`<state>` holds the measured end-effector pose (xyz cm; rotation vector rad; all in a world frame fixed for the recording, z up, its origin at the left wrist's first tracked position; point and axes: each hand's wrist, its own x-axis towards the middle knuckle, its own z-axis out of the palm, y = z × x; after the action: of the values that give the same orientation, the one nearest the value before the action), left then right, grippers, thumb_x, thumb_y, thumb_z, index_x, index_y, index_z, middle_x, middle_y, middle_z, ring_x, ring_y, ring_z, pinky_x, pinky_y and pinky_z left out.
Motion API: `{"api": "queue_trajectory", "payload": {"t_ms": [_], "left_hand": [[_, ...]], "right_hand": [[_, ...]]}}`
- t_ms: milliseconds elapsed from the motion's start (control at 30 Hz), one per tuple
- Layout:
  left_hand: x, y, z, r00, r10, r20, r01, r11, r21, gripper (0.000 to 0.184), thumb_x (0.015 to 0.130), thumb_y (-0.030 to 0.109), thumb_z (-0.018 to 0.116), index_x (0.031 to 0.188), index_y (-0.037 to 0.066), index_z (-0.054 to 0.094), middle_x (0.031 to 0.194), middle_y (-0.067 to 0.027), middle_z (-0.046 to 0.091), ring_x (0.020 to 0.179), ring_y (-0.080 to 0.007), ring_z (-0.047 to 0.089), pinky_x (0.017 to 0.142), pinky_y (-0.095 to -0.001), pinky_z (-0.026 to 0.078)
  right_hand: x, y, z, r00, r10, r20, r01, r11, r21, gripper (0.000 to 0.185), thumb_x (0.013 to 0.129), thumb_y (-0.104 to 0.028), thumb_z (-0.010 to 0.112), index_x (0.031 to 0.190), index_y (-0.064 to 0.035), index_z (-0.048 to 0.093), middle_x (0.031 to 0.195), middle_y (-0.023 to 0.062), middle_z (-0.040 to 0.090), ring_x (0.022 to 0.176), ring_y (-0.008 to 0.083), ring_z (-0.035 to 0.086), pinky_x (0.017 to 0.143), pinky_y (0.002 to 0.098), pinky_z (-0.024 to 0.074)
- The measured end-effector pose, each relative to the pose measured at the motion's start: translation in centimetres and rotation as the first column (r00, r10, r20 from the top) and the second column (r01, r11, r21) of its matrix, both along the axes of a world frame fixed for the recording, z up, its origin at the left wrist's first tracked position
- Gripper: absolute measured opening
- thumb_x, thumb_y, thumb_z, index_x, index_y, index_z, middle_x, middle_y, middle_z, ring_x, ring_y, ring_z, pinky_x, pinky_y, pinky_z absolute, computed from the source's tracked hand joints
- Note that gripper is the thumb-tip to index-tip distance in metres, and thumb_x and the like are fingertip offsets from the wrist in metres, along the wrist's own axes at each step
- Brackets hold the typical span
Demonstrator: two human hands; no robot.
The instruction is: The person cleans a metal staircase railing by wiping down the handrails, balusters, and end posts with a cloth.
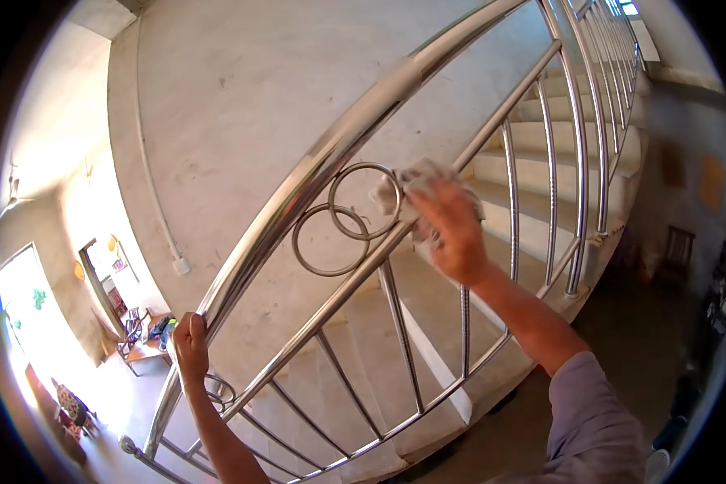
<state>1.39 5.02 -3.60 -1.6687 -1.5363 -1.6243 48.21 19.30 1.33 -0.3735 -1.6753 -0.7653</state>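
A shiny metal stair railing (315, 173) slants up from lower left to upper right. My left hand (190, 343) is closed around its thick top rail near the lower end. Farther up, my right hand (452, 230) grips a crumpled greyish cloth (427, 181), somewhat blurred. The cloth lies against the middle rail (492, 125), beside two interlocked metal rings (365, 200) set between the rails. Part of the cloth shows behind the upper ring. My right fingers partly cover the cloth.
Pale concrete steps (569, 133) climb behind the balusters (401, 331). A bare plaster wall (242, 105) stands beyond the rail. At lower left are a wooden table (143, 352) with things on it and a bright doorway (36, 302). A dark chair (678, 250) stands at right below.
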Motion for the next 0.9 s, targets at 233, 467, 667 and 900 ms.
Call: {"api": "queue_trajectory", "payload": {"t_ms": [233,467,667,900], "left_hand": [[0.3,-0.2,0.1,0.999,0.029,-0.02,-0.029,1.0,0.007,0.046,0.102,0.036,0.048,0.073,0.001,0.051,0.059,-0.005,0.04,0.057,-0.0127,0.037,0.053,-0.0333,0.033],[0.7,-0.5,0.2,0.998,0.062,-0.022,-0.062,0.998,-0.008,0.048,0.102,0.039,0.048,0.074,0.001,0.055,0.057,-0.0064,0.044,0.054,-0.0144,0.041,0.052,-0.0336,0.035],[0.2,-0.1,0.1,0.997,0.072,-0.033,-0.072,0.997,-0.006,0.046,0.101,0.038,0.048,0.073,0.001,0.055,0.056,-0.0069,0.045,0.053,-0.0142,0.041,0.051,-0.0339,0.035],[1.3,-0.8,0.7,0.995,0.095,-0.028,-0.096,0.995,-0.008,0.043,0.1,0.034,0.049,0.073,0.001,0.054,0.056,-0.009,0.044,0.052,-0.0155,0.04,0.051,-0.035,0.034]], "right_hand": [[-2.7,-3.3,9.2,0.714,0.545,-0.44,-0.545,0.827,0.139,0.038,0.098,-0.01,0.056,0.134,-0.0016,0.053,0.136,0.016,0.053,0.122,0.0303,0.055,0.104,0.0403,0.0431],[-10.6,-1.9,9.2,0.993,0.063,0.101,-0.087,0.963,0.256,0.029,0.082,-0.026,0.07,0.108,-0.0126,0.068,0.128,0.0114,0.056,0.128,0.0329,0.048,0.111,0.0542,0.0302],[-2.5,2.6,18.1,0.935,-0.021,-0.353,0.176,0.894,0.412,0.022,0.081,-0.024,0.071,0.098,-0.0114,0.066,0.105,0.0093,0.06,0.108,0.0306,0.055,0.095,0.0476,0.039],[-7.0,-1.2,14.6,0.998,-0.022,-0.05,0.038,0.941,0.337,0.018,0.075,-0.02,0.076,0.09,-0.0107,0.071,0.103,0.0065,0.063,0.105,0.0276,0.059,0.1,0.0468,0.0401]]}}
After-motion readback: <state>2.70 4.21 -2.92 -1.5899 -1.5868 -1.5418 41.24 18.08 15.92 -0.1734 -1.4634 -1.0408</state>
